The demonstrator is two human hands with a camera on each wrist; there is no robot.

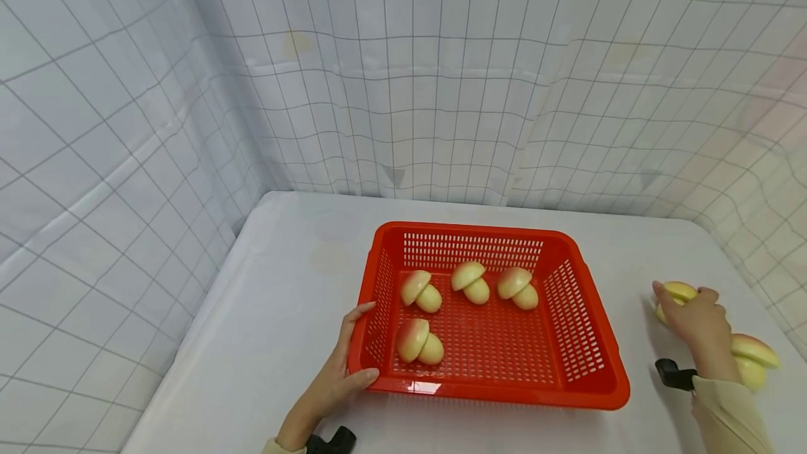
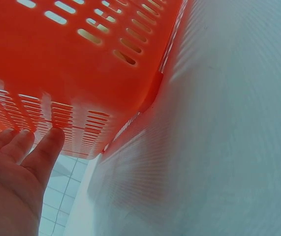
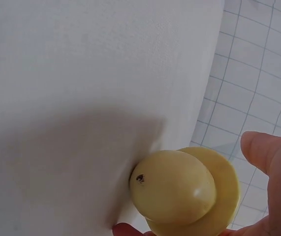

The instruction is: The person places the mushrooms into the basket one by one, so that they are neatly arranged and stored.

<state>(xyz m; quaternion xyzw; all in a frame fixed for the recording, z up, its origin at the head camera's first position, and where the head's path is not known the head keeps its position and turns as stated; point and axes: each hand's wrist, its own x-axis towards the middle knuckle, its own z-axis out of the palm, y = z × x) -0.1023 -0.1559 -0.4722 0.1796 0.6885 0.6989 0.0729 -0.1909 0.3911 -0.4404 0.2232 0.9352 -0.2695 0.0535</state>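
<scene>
In the head view my left hand (image 1: 334, 373) rests at the front left corner of a red plastic basket (image 1: 485, 395), its thumb on the front rim. Its fairly straight fingers (image 2: 46, 150) touch the slotted outer wall in the left wrist view. Over at the far right my right hand (image 1: 696, 321) reaches around a yellow toy mushroom (image 1: 679, 291). Seen from the right wrist, the mushroom's rounded stem (image 3: 172, 187) has a dark spot, and a gap separates it from the spread thumb (image 3: 263, 150). One fingertip shows below the mushroom; the other fingers are mostly hidden.
Inside the basket lie several toy mushrooms with reddish-yellow caps, one (image 1: 419, 342) near the front left. Another mushroom (image 1: 753, 359) lies on the white table (image 1: 265, 300) beside the right forearm, partly covered. Grid-patterned white curtains (image 1: 403, 90) surround the table's back and sides.
</scene>
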